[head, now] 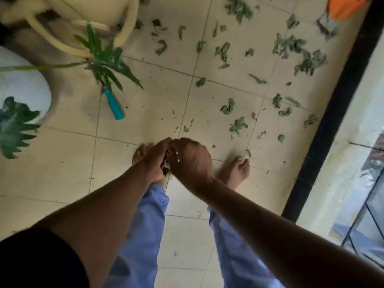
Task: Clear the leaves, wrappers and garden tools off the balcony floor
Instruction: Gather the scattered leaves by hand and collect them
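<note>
- Head view, hands: the left hand (pixel 154 157) and right hand (pixel 190 161) meet at mid-frame above the person's bare feet, fingers curled in toward each other around a small dark wad of gathered leaves (pixel 165 165). Only a sliver of that wad shows between the palms. Cupping it from both sides looks meant to keep loose bits from dropping back to the floor.
- Head view, leaves: wilted green leaves (pixel 291 46) lie scattered over the tiled floor (pixel 62 163), thickest at far right near the black door frame (pixel 332 113), thinning toward the near tiles by the feet. The near patch looks mostly picked clean apart from crumbs, so I judge the gathering runs from near to far.
- Head view, tools: a teal-handled tool (pixel 113 107) lies on the floor at mid-left, its working end hidden under a potted plant's fronds (pixel 108 63). At the far right an orange object with a blurred metal blade (pixel 332 17) lies by the frame; likely another tool.
- Head view, rest: a cream pot stand (pixel 124 28) stands far left and a white pot (pixel 22 80) at left.
- No wrapper is clearly visible.
</note>
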Tool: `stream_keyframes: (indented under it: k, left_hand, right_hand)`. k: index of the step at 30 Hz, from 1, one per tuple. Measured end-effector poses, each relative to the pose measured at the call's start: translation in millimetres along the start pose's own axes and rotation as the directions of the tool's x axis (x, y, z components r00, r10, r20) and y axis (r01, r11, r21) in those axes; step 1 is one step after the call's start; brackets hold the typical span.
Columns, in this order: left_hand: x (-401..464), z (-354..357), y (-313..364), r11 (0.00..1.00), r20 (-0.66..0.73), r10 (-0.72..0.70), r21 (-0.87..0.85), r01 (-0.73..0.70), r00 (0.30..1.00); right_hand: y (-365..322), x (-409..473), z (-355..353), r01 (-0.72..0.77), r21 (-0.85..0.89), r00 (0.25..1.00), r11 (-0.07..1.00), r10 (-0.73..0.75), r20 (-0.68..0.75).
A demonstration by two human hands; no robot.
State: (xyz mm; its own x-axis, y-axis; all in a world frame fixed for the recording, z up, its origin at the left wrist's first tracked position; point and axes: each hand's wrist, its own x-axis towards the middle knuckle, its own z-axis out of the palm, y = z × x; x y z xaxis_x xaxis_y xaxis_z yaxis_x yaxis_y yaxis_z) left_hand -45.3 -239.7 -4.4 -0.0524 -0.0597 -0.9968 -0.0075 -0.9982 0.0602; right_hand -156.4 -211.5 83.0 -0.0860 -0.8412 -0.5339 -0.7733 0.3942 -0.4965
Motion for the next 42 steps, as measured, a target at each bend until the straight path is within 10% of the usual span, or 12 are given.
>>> stream_keyframes:
  k: [6,15,21,31,42]
  left_hand:
    - [49.2,49.8,-8.4,0.981,0.144,-0.196,0.027,0.195,0.97]
    - [101.7,100.2,-34.3,0.965,0.141,-0.261,0.032,0.259,0.955]
    - [108.2,108.2,-44.5,0.963,0.125,-0.267,0.052,0.263,0.955]
    - [103.5,128.4,-47.2,0.976,0.166,-0.217,0.008,0.219,0.962]
    - [99.1,157.4,-45.9,0.969,0.257,-0.178,0.211,0.125,0.95]
  right_hand:
    - [151.7,15.7,34.3,-0.364,0.001,0.931,0.931,0.364,-0.024]
    - [279.8,62.0,44.3,-0.327,-0.249,0.936,0.912,0.274,-0.222]
    - [292.0,70.0,49.5,-0.192,-0.169,0.964,0.967,0.153,-0.217]
    - [218.9,42.9,22.5,-0.256,0.655,0.929,0.711,0.367,-0.035]
    - [208.1,4.0,34.0,-0.217,0.536,0.891,0.815,0.39,-0.231]
